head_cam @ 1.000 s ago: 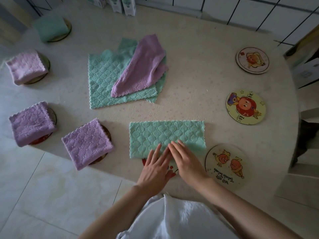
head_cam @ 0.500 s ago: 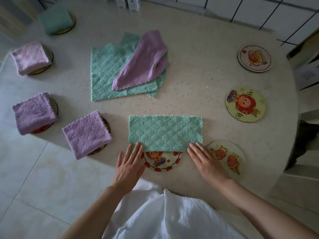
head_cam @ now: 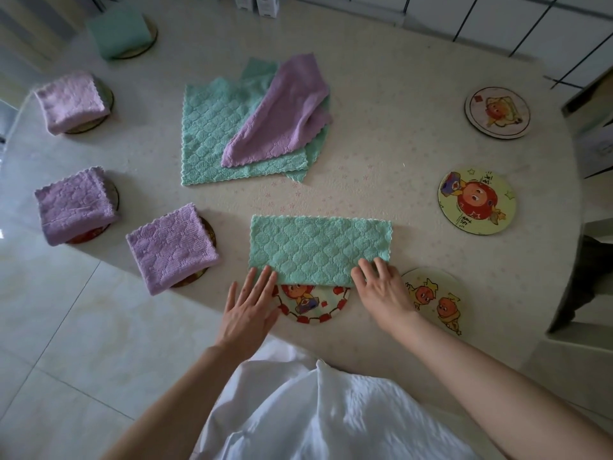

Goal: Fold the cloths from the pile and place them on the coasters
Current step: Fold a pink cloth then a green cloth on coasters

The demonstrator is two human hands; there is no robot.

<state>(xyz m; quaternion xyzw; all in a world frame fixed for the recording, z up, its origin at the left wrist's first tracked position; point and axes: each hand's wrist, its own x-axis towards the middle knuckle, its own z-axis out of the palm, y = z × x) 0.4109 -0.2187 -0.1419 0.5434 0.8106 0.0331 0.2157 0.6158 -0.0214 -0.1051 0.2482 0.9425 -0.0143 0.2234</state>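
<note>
A green cloth [head_cam: 318,247], folded once into a long rectangle, lies near the table's front edge and half covers a red-rimmed cartoon coaster [head_cam: 311,303]. My left hand [head_cam: 248,307] lies flat with its fingertips at the cloth's near left corner. My right hand [head_cam: 381,287] rests with spread fingers on the near right corner. The pile [head_cam: 245,134] of green cloths with a purple one on top sits mid-table. Three folded purple cloths [head_cam: 170,245] [head_cam: 74,204] [head_cam: 71,104] and one folded green cloth [head_cam: 116,34] lie on coasters at the left.
Three bare cartoon coasters stand on the right: one [head_cam: 434,300] beside my right hand, one [head_cam: 477,204] farther back, one [head_cam: 497,111] at the far right. The round table's front edge [head_cam: 205,293] runs close to my hands. White boxes stand at the far edge.
My hands slid apart from the middle of the green cloth's near edge to its two near corners. The cloth itself stayed in place.
</note>
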